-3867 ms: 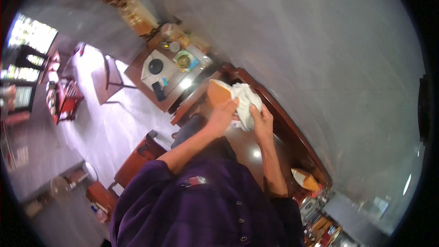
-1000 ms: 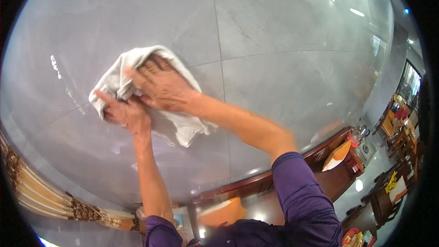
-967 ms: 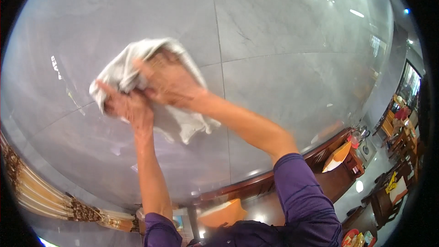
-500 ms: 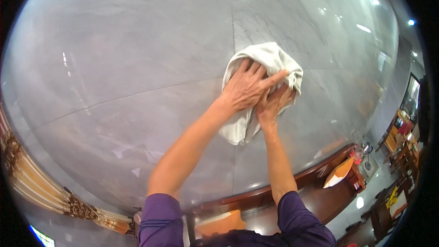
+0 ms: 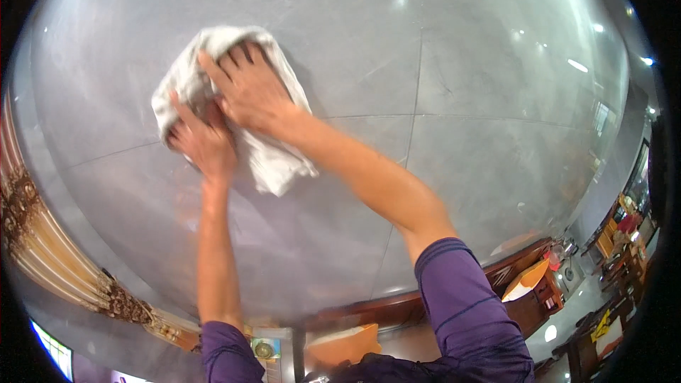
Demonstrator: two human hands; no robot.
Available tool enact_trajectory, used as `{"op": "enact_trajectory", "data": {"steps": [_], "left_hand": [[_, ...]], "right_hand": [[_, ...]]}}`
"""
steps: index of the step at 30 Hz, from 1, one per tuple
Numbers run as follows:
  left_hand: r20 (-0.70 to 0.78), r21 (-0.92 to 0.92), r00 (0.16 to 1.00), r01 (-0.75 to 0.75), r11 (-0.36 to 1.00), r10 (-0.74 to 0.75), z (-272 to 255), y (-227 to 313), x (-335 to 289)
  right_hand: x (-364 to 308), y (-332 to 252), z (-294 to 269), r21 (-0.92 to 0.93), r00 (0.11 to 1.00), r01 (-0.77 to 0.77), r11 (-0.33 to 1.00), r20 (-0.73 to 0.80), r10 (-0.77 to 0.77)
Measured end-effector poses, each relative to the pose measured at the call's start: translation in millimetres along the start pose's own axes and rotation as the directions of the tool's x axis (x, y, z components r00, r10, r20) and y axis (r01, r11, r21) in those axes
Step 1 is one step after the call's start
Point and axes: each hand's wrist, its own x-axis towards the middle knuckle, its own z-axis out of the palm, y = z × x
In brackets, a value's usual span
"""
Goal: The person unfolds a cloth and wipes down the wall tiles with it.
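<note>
White cloth (image 5: 266, 159) lies rumpled against the grey tiled wall (image 5: 489, 64), left of the upright joint — its middle is hidden under both hands. Motion blur softens the left hand (image 5: 203, 143), whose fingertips are partly lost in the folds. Low down, the person's chest cuts off part of an orange cushion (image 5: 347, 344) by the wooden bench (image 5: 404, 305). The left forearm rises almost straight up; the right slants in from the lower right. The right hand (image 5: 257, 93) rests flat on the cloth, fingers slightly spread. Just below and beside it, the left hand seems loosely spread too — one finger extended along the cloth.
</note>
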Motion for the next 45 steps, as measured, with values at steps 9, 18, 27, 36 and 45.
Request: {"op": "enact_trajectory", "data": {"steps": [9, 18, 27, 36, 45], "left_hand": [[0.14, -0.366, 0.87, -0.399, 0.841, 0.473, 2, 61, -85], [0.437, -0.181, 0.897, 0.022, 0.983, 0.06, -51, -17, -245], [0.055, -0.343, 0.995, -0.064, 0.937, 0.088, 5, 6, -121], [0.373, -0.214, 0.903, 0.308, 0.927, -0.213, -36, -14, -272], [-0.008, -0.217, 0.999, 0.05, 0.975, -0.052, 34, 0, -157]], "right_hand": [[-180, -12, -57, -0.299, 0.911, -0.409, 0.862, -0.195, 0.364], [-264, -69, -22, -0.14, 0.896, -0.013, 0.99, 0.439, 0.074], [-175, -44, -10, -0.427, 0.979, -0.183, 0.885, -0.003, 0.201], [-260, -75, 4, -0.216, 0.868, 0.199, 0.956, 0.492, -0.07], [-199, -10, 15, -0.52, 0.998, -0.009, 0.854, 0.049, 0.04]]}}
